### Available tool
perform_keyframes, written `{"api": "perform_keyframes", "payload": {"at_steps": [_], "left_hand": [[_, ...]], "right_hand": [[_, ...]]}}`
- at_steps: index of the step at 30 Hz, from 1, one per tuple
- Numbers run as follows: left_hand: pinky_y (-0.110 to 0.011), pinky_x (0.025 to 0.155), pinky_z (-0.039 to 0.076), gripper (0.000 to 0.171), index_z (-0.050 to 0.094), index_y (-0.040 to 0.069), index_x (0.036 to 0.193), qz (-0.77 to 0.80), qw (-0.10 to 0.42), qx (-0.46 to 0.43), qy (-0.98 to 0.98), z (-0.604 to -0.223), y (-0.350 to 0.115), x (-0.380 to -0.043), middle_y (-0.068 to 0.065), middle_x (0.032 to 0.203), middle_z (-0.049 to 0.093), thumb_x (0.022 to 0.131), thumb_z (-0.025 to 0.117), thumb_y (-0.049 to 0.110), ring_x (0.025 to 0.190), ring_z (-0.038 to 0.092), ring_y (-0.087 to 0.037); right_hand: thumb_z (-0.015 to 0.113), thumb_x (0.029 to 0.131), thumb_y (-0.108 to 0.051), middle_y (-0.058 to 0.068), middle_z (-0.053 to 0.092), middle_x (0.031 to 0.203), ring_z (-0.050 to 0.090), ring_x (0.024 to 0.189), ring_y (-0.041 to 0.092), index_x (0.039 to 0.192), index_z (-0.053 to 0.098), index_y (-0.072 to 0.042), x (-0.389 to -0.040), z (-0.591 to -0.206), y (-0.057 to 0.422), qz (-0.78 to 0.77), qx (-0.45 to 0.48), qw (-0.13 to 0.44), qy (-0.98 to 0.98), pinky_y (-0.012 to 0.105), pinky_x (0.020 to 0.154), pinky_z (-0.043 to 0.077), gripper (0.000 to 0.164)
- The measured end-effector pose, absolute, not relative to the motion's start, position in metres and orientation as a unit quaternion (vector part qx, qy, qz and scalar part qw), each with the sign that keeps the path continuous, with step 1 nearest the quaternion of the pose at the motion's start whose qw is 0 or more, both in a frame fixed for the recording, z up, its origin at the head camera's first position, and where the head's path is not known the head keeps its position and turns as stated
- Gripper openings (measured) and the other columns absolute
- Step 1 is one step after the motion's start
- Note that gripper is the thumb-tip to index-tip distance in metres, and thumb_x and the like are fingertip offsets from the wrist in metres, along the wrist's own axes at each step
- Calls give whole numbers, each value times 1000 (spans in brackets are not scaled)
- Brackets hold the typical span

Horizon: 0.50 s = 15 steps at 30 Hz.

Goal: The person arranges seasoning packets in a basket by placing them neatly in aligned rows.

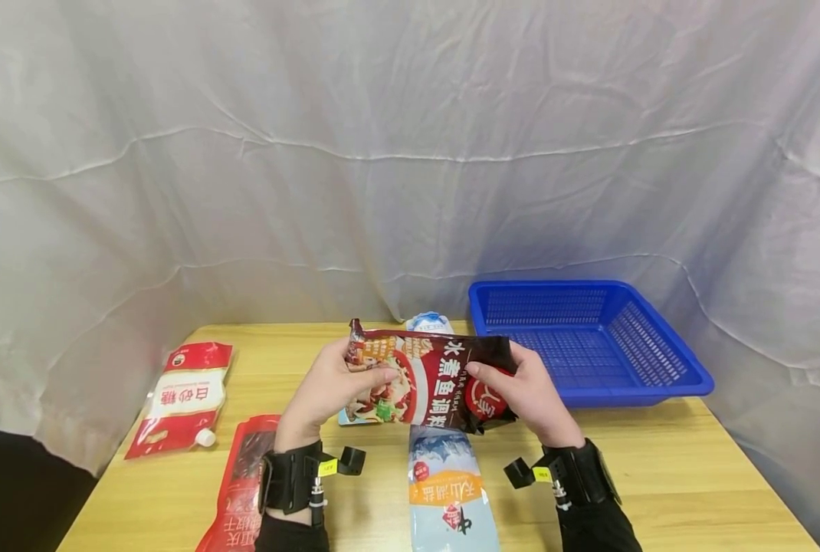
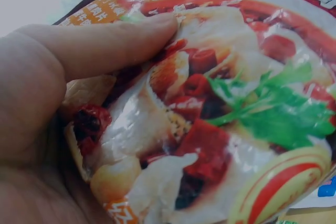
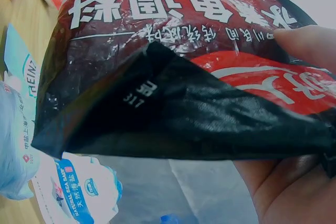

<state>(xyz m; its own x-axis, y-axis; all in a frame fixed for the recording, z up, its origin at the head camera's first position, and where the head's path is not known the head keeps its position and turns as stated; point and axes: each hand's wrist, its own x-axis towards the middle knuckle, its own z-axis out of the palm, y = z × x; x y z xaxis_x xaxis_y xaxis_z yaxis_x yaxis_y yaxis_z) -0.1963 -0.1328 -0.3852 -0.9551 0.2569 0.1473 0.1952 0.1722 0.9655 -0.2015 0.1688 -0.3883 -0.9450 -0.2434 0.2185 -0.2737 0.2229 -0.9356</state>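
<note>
Both hands hold a dark red seasoning packet (image 1: 444, 387) up over the middle of the table, its printed front with a fish dish facing me. My left hand (image 1: 323, 395) grips the pictured end, thumb on the front and the other fingers hidden behind. At the opposite end my right hand (image 1: 537, 395) pinches the packet the same way, beside the red round logo. In the right wrist view, the packet's black end seal (image 3: 210, 114) is folded over. The left wrist view shows the left thumb (image 2: 121, 43) lying flat across the food picture.
A blue plastic basket (image 1: 555, 286) stands at the back right. Below the packet lies a pale blue and orange salt bag (image 1: 447, 475); a sea salt bag (image 3: 92, 195) lies behind it. On the left are a red and white sugar bag (image 1: 189, 395) and a red dried-chili bag (image 1: 244, 491).
</note>
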Motion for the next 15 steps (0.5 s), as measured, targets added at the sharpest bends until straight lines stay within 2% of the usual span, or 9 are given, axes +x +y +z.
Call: {"api": "perform_keyframes", "payload": {"at_steps": [9, 15], "left_hand": [[-39, 80, 62, 39, 68, 7, 125, 662, -28, 147, 734, -384, -133, -196, -13, 113, 76, 90, 83, 15, 96, 74, -26], [-35, 79, 62, 39, 65, 3, 126, 689, -56, 126, 711, -382, -131, -196, -16, 116, 75, 91, 81, 10, 94, 75, -23]], "right_hand": [[68, 102, -15, 6, 73, 110, 71, 94, 16, 135, 62, 1, -200, -387, 173, 666, 171, 5, -726, 32, 79, 62, 37], [68, 101, -13, 2, 71, 111, 67, 101, 14, 132, 63, 3, -200, -388, 173, 686, 166, 29, -707, 27, 85, 59, 35]]}}
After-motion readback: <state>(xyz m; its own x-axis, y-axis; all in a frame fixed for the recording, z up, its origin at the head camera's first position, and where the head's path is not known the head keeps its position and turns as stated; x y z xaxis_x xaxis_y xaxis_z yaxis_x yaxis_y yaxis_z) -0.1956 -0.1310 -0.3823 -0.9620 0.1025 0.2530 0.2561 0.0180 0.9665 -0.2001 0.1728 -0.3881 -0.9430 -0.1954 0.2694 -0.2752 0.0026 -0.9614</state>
